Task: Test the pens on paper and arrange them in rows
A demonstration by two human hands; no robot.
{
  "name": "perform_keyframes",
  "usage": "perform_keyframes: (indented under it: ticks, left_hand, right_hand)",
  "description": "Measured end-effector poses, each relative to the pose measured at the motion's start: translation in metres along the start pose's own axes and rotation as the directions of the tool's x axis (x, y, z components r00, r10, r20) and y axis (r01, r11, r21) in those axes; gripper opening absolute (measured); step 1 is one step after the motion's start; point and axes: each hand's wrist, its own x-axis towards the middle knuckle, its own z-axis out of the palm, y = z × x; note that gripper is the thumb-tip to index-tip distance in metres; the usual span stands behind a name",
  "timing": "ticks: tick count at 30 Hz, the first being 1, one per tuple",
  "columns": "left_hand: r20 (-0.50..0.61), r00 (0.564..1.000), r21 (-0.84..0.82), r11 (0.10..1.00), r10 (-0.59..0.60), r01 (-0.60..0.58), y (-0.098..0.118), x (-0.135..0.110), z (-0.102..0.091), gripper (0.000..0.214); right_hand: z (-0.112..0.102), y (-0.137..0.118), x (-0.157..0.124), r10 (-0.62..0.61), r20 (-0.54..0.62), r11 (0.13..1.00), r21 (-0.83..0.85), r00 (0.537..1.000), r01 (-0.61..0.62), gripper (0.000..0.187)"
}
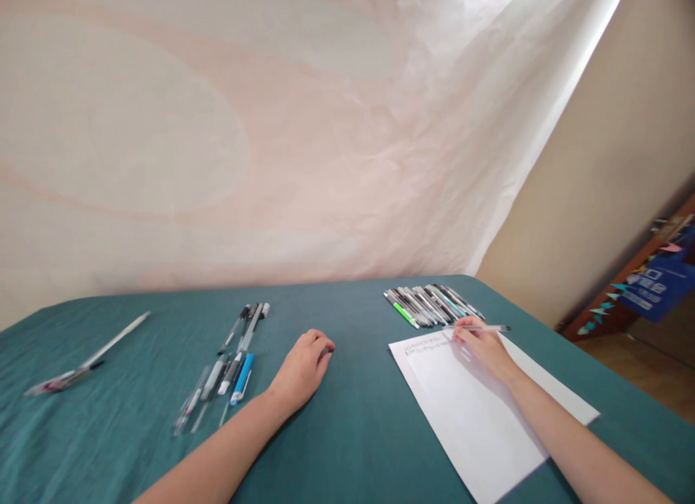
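My right hand (481, 345) holds a clear-barrelled pen (496, 328), its dark end pointing right. The hand rests on the upper part of a white sheet of paper (467, 424). Small dark marks in rows run along the paper's top left, beside the pen's tip. My left hand (305, 363) lies on the cloth between the paper and a loose group of pens, fingers curled in; whatever is inside them, if anything, is hidden. Nearest to it on the left is a blue pen (242, 379).
A tight row of pens (428, 305), one bright green, lies beyond the paper. Several pens (217, 381) are grouped left of my left hand. At the far left are a white pen (116, 341) and a blurred clear one (59, 382). Green cloth (352, 446) covers the table; a pale curtain (271, 142) hangs behind.
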Motion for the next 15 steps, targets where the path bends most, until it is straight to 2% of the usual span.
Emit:
perform_keyframes:
  ticks: [7, 15]
  left_hand:
    - [0.0, 1.0, 0.0, 1.0, -0.002, 0.002, -0.001, 0.0004, 0.0011, 0.018]
    - [0.001, 1.0, -0.011, 1.0, 0.008, -0.008, 0.0001, 0.0018, 0.0005, 0.019]
  right_hand:
    - [0.0033, -0.0001, -0.0003, 0.012, -0.025, 0.996, -0.083, 1.0, -0.014, 0.023]
    - [0.0017, -0.0012, -0.0018, -0.001, -0.027, 0.989, -0.147, 1.0, -0.003, 0.022]
